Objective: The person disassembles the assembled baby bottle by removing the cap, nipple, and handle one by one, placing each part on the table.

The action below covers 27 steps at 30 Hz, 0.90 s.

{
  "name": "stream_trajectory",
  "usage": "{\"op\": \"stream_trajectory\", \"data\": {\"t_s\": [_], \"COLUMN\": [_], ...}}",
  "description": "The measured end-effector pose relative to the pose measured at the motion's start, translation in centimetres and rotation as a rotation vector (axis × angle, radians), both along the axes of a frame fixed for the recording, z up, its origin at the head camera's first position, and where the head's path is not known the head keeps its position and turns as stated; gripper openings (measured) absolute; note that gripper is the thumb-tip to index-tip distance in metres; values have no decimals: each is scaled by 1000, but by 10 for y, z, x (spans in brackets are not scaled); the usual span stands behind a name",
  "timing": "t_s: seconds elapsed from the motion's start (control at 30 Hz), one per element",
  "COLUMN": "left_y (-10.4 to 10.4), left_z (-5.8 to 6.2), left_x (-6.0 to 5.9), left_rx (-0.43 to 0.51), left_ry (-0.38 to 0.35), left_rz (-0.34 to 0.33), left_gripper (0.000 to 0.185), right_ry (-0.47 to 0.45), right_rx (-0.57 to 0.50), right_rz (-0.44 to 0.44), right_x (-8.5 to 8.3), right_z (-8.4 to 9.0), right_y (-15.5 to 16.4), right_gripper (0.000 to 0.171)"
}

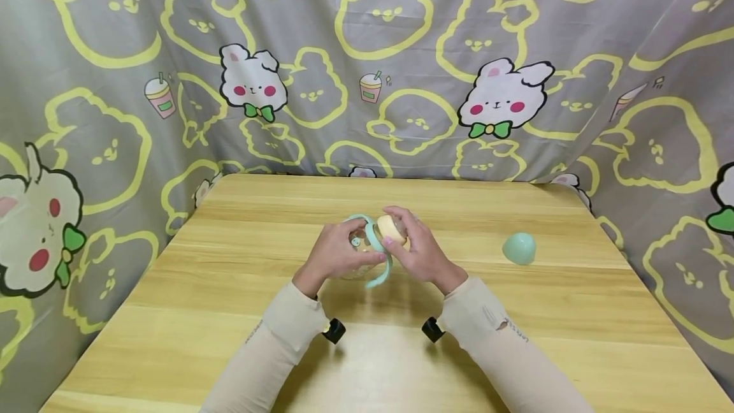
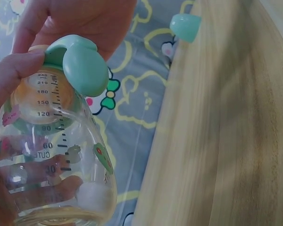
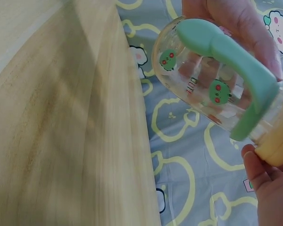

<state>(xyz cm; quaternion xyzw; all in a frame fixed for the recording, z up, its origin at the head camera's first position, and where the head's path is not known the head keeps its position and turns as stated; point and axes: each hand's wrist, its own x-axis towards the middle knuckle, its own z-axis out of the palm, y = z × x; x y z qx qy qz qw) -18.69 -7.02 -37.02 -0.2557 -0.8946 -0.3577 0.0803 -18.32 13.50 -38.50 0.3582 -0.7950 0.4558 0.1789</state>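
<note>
A clear baby bottle (image 2: 78, 127) with printed measuring marks and small cartoon pictures is held tilted above the table. My left hand (image 1: 337, 250) grips its body, with the fingers showing through the clear wall in the left wrist view. A mint-green double handle (image 3: 240, 61) rings the bottle's neck. On the bottle's top sits a pale yellow collar (image 1: 390, 228), which my right hand (image 1: 423, 250) holds between thumb and fingers. Off to the right, a mint-green dome-shaped cap (image 1: 519, 248) lies on the table, apart from both hands.
The wooden table (image 1: 241, 311) reaches back to a grey curtain (image 1: 321, 24) printed with yellow outlines and white rabbits. Curtain also hangs at the left and right sides. A small black device (image 1: 334, 331) sits at the left wrist, another (image 1: 432, 329) at the right.
</note>
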Motion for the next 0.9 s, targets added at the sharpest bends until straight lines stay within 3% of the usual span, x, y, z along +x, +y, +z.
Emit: {"op": "stream_trajectory", "data": {"t_s": [0.57, 0.83, 0.9], "left_y": [-2, -2, -3], "left_z": [-1, -2, -2], "left_x": [0, -2, -2], "left_rx": [-9, -20, -24], "left_ry": [16, 22, 18], "left_rz": [14, 11, 13], "left_gripper": [46, 45, 45], "right_ry": [13, -18, -29], "right_rx": [-28, -21, -19], "right_rz": [-36, -35, -37], "right_x": [-1, 25, 22], "right_z": [4, 41, 39], "right_y": [1, -4, -2], "right_gripper": [50, 43, 44]}}
